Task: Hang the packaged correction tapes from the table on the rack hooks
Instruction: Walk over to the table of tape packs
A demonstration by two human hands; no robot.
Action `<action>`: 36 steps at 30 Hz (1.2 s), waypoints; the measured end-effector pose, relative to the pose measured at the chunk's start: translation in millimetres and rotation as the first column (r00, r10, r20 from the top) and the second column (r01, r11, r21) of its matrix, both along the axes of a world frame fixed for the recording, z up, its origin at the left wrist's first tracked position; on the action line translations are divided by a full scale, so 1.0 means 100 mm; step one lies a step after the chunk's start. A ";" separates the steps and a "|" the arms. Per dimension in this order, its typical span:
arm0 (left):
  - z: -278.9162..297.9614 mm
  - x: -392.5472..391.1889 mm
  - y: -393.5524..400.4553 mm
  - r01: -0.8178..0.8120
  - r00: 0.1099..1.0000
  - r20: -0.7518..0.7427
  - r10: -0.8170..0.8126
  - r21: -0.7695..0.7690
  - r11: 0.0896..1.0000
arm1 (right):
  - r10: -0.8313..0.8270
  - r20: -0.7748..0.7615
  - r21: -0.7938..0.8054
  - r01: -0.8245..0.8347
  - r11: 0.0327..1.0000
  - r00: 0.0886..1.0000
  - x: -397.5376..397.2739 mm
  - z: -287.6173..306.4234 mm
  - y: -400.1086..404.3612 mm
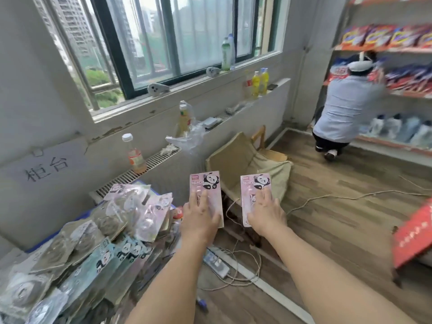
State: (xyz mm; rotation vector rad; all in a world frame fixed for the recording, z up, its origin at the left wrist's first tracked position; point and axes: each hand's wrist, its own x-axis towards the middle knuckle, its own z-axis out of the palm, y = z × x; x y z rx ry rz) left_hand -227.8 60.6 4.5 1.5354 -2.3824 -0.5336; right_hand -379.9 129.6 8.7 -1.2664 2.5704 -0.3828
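Observation:
My left hand (199,215) holds a pink panda-printed correction tape pack (205,183) upright in front of me. My right hand (266,211) holds a second, matching pink pack (254,183) beside it, the two packs apart. Both are raised above the floor, right of the table. A heap of several more packaged correction tapes (93,235), pink, blue and clear-wrapped, covers the table at the lower left. No rack hooks are in view.
A folding canvas chair (245,157) stands just behind the packs. A power strip (216,263) and cords lie on the wood floor. Bottles stand along the radiator ledge (161,157). A crouching person (348,111) works at store shelves (397,50) at the far right. A red box (413,235) sits at the right edge.

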 end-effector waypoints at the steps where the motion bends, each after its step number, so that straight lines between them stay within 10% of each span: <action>1: 0.00 -0.18 0.08 0.049 0.999 -0.006 -0.049 0.005 0.999 | -0.044 -0.001 0.002 0.044 0.999 0.999 -0.13 0.01 0.14; 9: -0.01 -1.42 0.63 0.392 0.920 -0.017 -0.391 0.027 0.920 | -0.427 0.006 0.002 0.427 0.904 0.904 -0.99 0.05 1.20; 21: -0.12 -2.83 2.31 0.827 0.560 0.004 -0.829 0.068 0.559 | -0.831 0.011 0.045 0.830 0.555 0.555 -1.55 -0.13 3.25; 36: 0.02 -4.03 5.29 0.964 0.264 -0.019 -0.964 -0.001 0.264 | -0.950 -0.058 0.017 0.952 0.307 0.308 -2.24 -0.07 6.30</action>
